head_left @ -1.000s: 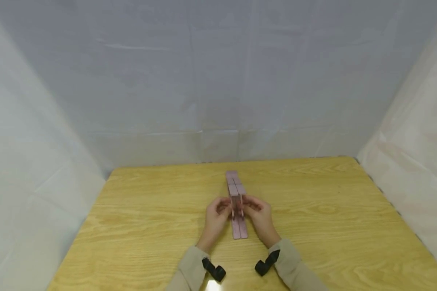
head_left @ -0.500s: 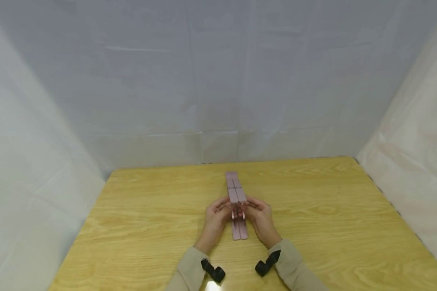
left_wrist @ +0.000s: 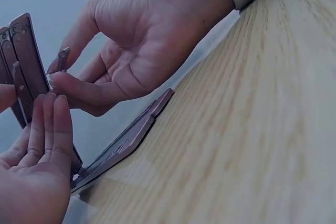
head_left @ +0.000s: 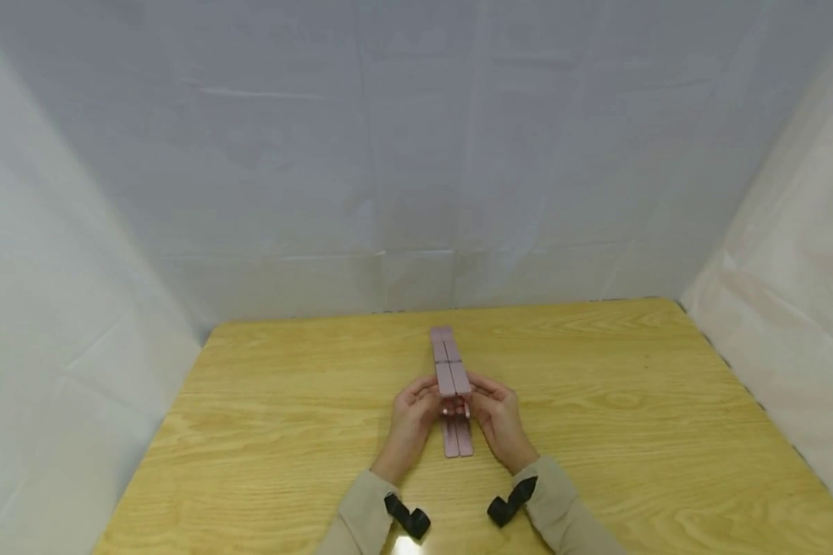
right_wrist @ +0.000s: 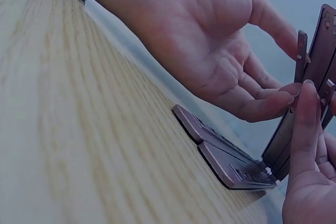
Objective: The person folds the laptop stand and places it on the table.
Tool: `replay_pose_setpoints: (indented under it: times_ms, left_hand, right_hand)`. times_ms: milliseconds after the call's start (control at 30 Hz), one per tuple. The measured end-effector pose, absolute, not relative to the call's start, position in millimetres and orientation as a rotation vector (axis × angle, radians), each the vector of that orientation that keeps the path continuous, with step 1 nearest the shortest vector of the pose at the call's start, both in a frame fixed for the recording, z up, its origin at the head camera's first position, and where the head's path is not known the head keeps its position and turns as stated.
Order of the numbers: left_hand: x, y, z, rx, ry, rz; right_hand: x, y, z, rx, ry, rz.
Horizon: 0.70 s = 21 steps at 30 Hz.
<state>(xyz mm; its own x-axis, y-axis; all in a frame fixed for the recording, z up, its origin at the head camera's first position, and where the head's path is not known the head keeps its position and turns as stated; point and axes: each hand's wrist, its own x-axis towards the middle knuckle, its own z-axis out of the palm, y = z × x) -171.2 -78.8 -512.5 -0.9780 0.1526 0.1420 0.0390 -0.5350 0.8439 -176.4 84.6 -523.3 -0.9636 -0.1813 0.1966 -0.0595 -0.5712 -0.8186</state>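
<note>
The right hand (left_wrist: pixel 142 45) pinches a thin pink bar (left_wrist: pixel 62 59) of the folding stand (head_left: pixel 452 393) between thumb and finger. The left hand (right_wrist: pixel 210 45) pinches the bar (right_wrist: pixel 301 56) on the other side the same way. The stand sits in the middle of the wooden table (head_left: pixel 631 432), between both hands, with its flat bottom part (right_wrist: pixel 220 145) lying down and its top part raised.

The bars are small and smooth, so a finger could slip off. If one hand pushes harder, the stand could twist or slide. The raised part could snap down and nip a fingertip.
</note>
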Motion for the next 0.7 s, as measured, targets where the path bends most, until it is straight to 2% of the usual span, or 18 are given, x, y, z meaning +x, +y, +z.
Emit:
replay_pose_setpoints:
  times_ms: [700]
  left_hand:
    - [-169.7, -80.3, -511.2, 0.416, 1.483, 2.64]
  right_hand:
    - [-177.0, 84.1, -522.7, -0.492, 1.337, -2.717]
